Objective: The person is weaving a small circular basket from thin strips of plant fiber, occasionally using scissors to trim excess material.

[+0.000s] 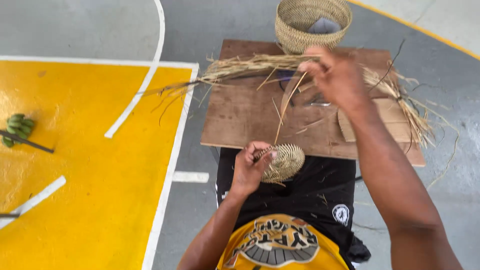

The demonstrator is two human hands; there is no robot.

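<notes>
Right forearm fills the lower right of the view, reaching up to the right hand (336, 75), fingers pinched shut on a flat pale straw strand (285, 107), pulled up taut above the board. Strand runs down to the small woven disc (285, 162), a coiled straw basket base, tilted, resting over the lap. Left hand (248, 167) is closed on the disc's left edge, thumb on top, fingers curled round the rim. Lap is covered by black shorts, yellow shirt hem below. Just beyond the disc lies a brown wooden board (240, 115), flat on the grey floor. Across its far edge: long bundle of dry straw (240, 67), ends sticking out over the left side onto the yellow painted floor area. More straw (400, 100) trails off the board's right side. Finished woven basket (312, 22) stands upright at the board's far edge, something grey inside. Far left on the yellow paint, well apart: small bunch of green bananas (17, 129) with a dark stick across it.
</notes>
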